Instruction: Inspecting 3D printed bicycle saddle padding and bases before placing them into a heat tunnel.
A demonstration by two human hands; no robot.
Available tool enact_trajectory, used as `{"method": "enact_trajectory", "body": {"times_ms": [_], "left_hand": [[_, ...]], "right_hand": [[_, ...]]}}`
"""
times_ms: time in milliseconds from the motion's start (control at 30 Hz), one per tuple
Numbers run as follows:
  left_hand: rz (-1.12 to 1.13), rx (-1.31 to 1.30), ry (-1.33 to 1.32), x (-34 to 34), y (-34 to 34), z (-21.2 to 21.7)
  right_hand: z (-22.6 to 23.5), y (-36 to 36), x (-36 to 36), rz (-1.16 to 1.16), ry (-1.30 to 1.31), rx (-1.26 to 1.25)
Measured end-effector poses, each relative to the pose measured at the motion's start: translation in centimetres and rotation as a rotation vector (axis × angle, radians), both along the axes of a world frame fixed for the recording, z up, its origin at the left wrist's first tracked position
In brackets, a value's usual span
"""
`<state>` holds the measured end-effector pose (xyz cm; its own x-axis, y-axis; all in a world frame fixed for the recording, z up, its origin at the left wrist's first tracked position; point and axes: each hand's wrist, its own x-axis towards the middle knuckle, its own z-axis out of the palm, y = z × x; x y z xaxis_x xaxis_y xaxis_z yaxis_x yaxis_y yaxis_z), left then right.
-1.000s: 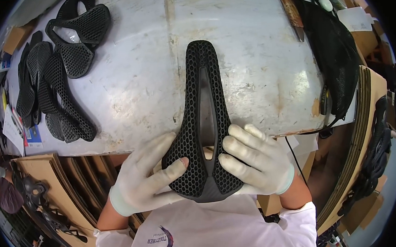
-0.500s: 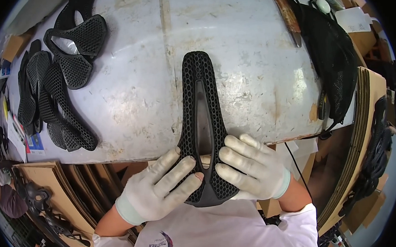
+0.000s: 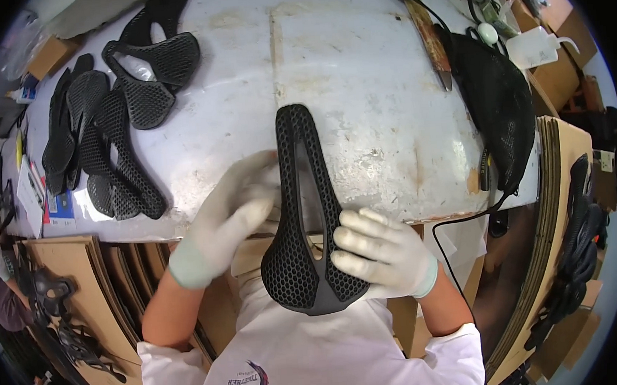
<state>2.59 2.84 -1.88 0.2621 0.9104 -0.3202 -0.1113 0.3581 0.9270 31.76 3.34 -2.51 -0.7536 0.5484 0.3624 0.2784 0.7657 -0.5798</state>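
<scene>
Above the near edge of the pale grey, scuffed worktable point(image 3: 371, 66), my right hand point(image 3: 383, 250), in a white fabric glove, holds the long black honeycomb-textured bicycle saddle point(image 3: 291, 274) by its right rear wing, fingers on top, thumb hidden. Its nose points away from me; its wide rear is near my white shirt point(image 3: 320, 363). My left hand point(image 3: 230, 216), gloved alike and blurred, has thumb and fingers apart beside the saddle's left edge; I cannot tell whether it touches. Judging by the top face, the saddle looks fully formed around its central slot; the underside is hidden. My handling of it seems unfinished, as it is not yet set down. Leftward lie several black honeycomb saddle-shaped pieces point(image 3: 149, 107), loosely heaped; whether those are done, I cannot tell.
</scene>
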Motion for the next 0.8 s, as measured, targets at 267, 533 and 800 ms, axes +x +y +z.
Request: {"method": "enact_trajectory", "body": {"times_ms": [267,533,800], "left_hand": [[-0.007,0.015,0.356,2.0,0.2,1.2],[0.020,-0.136,-0.033,2.2,-4.2,3.2],[-0.271,-0.187,0.182,3.3,-5.8,5.2]], "right_hand": [[-0.7,-2.4,0.2,0.130,-0.089,0.149],[-0.1,-4.6,1.5,0.207,0.168,-0.048],[0.0,-2.3,-1.2,-0.032,0.062,-1.124]]}}
